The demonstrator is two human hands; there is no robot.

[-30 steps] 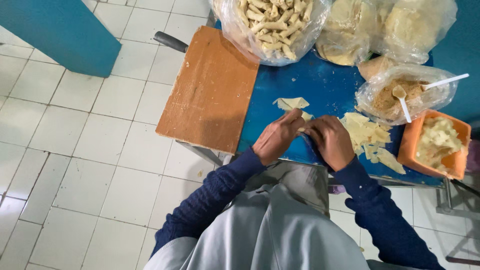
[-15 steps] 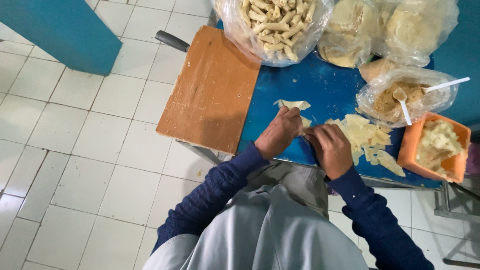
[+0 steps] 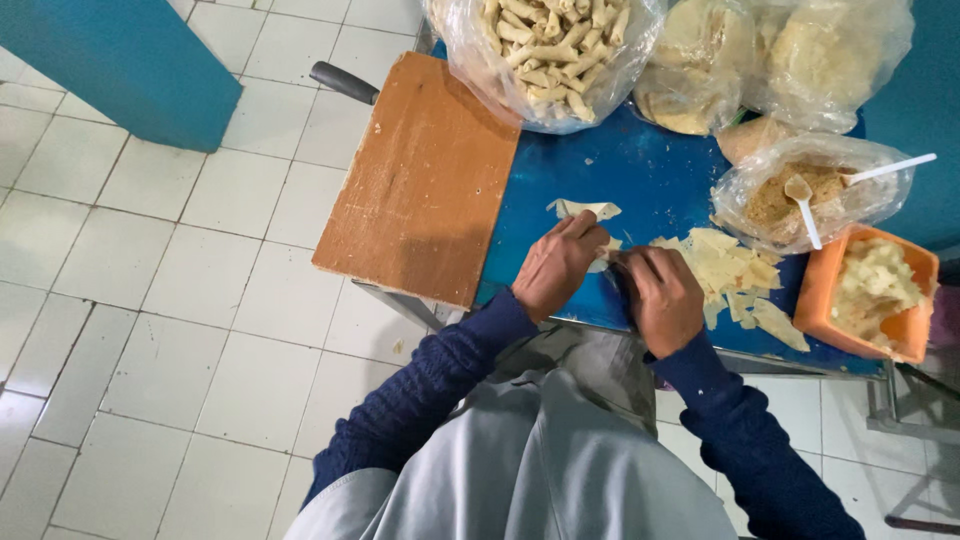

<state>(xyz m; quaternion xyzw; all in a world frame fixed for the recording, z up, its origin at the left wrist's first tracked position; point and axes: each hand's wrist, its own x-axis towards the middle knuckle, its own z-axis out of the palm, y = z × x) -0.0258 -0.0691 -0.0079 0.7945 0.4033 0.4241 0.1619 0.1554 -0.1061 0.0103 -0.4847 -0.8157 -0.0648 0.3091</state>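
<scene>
Dough is sitting between the two hands — a small pale thin wrapper piece on the blue table top, mostly hidden by fingers. The left hand is curling its fingers over the piece and pinching it from one side. The right hand is curling in from the other side and touching the same piece, so both hands are grasping it close together near the front edge of the table.

Just past the hands, another flat pale wrapper piece is lying alone on the blue top. Beside the right hand, a loose pile of pale torn wrapper sheets is spreading out. Next to that pile, an orange plastic tub is holding lumpy pale mash. Behind it, a clear plastic bag of brown crumbs is sitting open with two white plastic spoons sticking in it.

At the far side — well apart from the hands — a big clear bag of pale rolled sticks is resting, with more clear bags of round pale sheets next to it. A brown wooden board is lying on the left end of the table, over a white tiled floor.
</scene>
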